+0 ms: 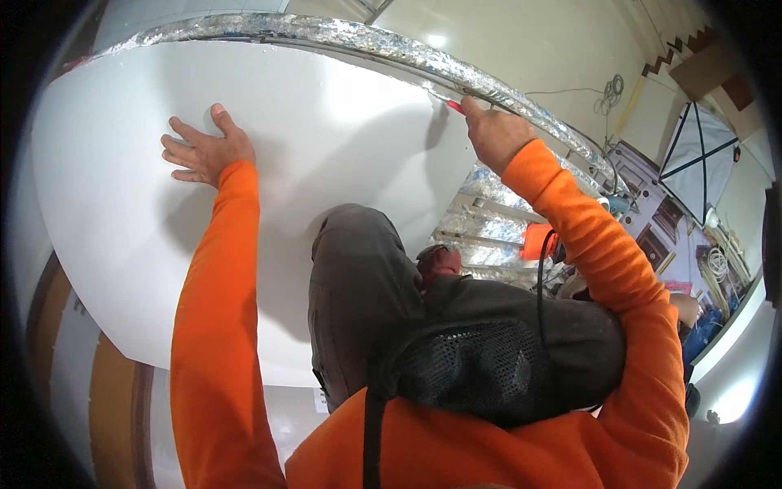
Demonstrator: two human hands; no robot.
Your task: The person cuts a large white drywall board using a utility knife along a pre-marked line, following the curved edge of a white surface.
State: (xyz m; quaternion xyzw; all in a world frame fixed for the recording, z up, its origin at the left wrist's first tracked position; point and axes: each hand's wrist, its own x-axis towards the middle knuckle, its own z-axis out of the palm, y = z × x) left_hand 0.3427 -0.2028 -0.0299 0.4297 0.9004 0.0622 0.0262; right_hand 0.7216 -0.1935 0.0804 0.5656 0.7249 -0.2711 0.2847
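Observation:
A large smooth white sheet (106,179) spreads out in front of me. My left hand (213,151) rests on it with fingers spread and nothing in them. At the sheet's far right edge my right hand (495,134) is closed round a slim red-handled tool (454,106). The tool's pale tip points left onto the sheet beside the far edge; its exact kind is too small to make out. My right fingers are close to a paint-spattered metal pipe (358,37). My bent knee (358,244) is over the sheet's near part.
Paint-spattered scaffold planks (481,236) show right of the sheet, with an orange object (538,242) on them. A black strap (539,285) hangs beside my right arm. Lower down at the right are a white panel with black crossed straps (700,159) and a coiled cable (717,262).

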